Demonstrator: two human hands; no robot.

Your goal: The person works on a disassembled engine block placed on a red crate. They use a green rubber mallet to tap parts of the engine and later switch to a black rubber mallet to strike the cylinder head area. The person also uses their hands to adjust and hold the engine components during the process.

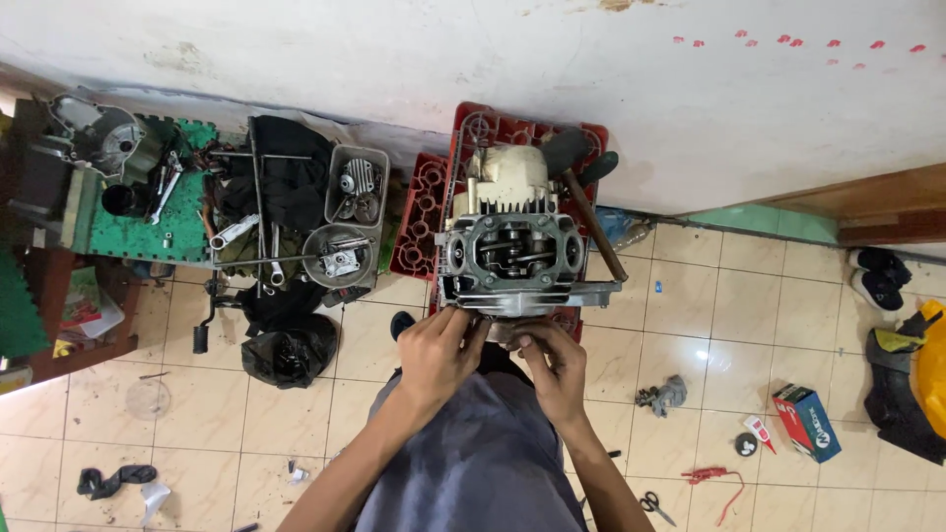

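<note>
My grey-trousered lap [473,463] sits nearest, and just beyond it both my hands meet at the near edge of the grey cast-metal engine block with its open valve cover [512,258], which rests on the red plastic crate [463,138] set against the white wall. My left hand [440,350] has its fingers curled and pinched close at the block's near rim; my right hand [554,366] is curled the same way just beside it, thumb and fingers closed on a small part at that rim, though I cannot tell what the part is. To do this well, I judge I should keep both wrists braced against my knees, hold the block steady with the left and work the small piece square with the right, without forcing it. Counting: one engine block, two red crates side by side, one wooden-handled hammer [591,212] leaning on the right of the block, two metal trays of parts [353,212] to the left, one black plastic bag [288,350], one red and blue box [808,422] on the tiles at right, one pair of scissors [652,506].
</note>
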